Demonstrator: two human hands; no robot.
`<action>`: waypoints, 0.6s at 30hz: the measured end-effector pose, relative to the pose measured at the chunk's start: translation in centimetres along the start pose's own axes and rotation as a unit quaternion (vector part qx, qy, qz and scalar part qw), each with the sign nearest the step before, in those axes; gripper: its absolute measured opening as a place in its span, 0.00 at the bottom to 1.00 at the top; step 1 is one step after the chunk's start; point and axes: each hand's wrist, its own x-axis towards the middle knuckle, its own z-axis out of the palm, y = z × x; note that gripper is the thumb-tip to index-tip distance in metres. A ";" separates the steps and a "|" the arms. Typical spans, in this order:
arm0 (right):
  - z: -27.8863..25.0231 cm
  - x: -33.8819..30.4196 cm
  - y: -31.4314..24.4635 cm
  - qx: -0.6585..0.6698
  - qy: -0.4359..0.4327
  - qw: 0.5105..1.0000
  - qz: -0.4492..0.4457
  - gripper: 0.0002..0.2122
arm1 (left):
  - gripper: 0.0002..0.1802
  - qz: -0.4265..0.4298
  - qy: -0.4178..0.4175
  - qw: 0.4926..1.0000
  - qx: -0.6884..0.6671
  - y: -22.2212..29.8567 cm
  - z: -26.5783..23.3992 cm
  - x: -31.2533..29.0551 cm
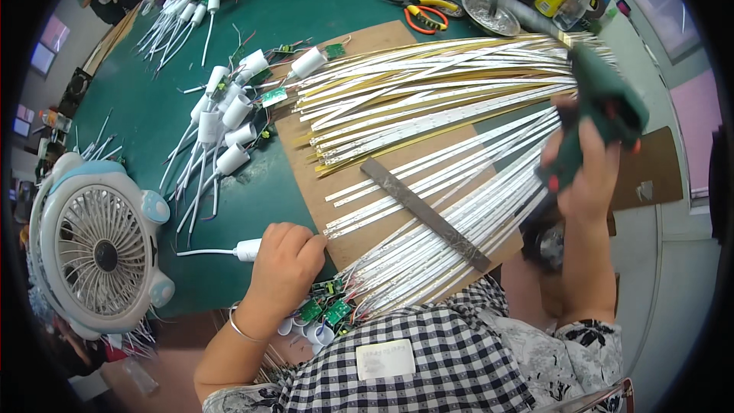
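At the lower left of the frame, the left hand [287,268] is closed, its fingers curled over the right end of a white cylinder [248,250] with a white cable running out to the left. At the right, the right hand [587,168] grips the handle of a blurred dark green tool [608,95], raised over the right ends of the strips. The lower bundle of white strips [474,210] fans across the lower middle, with a dark flat bar [424,213] lying slantwise over it. Small green circuit boards [336,312] sit at its left end, near the checked apron [336,382]. An upper bundle of white and yellow strips [428,88] spans the centre on brown cardboard [325,183]. More white cylinders [237,111] with cables are heaped left of it on the green table [267,199]. A fan [103,252] stands at the far left; orange-handled pliers [428,23] lie near a round metal dish [491,15] at the top.
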 end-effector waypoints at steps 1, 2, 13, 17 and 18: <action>0.3 1.9 0.4 0.019 0.009 0.999 -0.026 0.18 | 0.14 0.000 0.001 1.000 0.000 0.1 0.0 0.1; 0.4 3.7 0.5 0.034 0.019 0.998 -0.053 0.17 | 0.14 0.001 0.002 1.000 -0.001 0.2 0.0 0.2; -1.5 13.4 8.7 -0.141 0.149 0.979 0.020 0.16 | 0.13 0.006 -0.002 1.000 0.005 0.1 0.2 0.1; -2.5 12.0 8.0 -0.141 0.137 0.981 -0.007 0.18 | 0.13 0.001 0.001 1.000 0.005 0.0 0.1 0.0; -1.7 10.2 6.1 -0.133 0.135 0.982 -0.019 0.17 | 0.13 -0.006 -0.004 1.000 0.006 -0.1 0.0 -0.3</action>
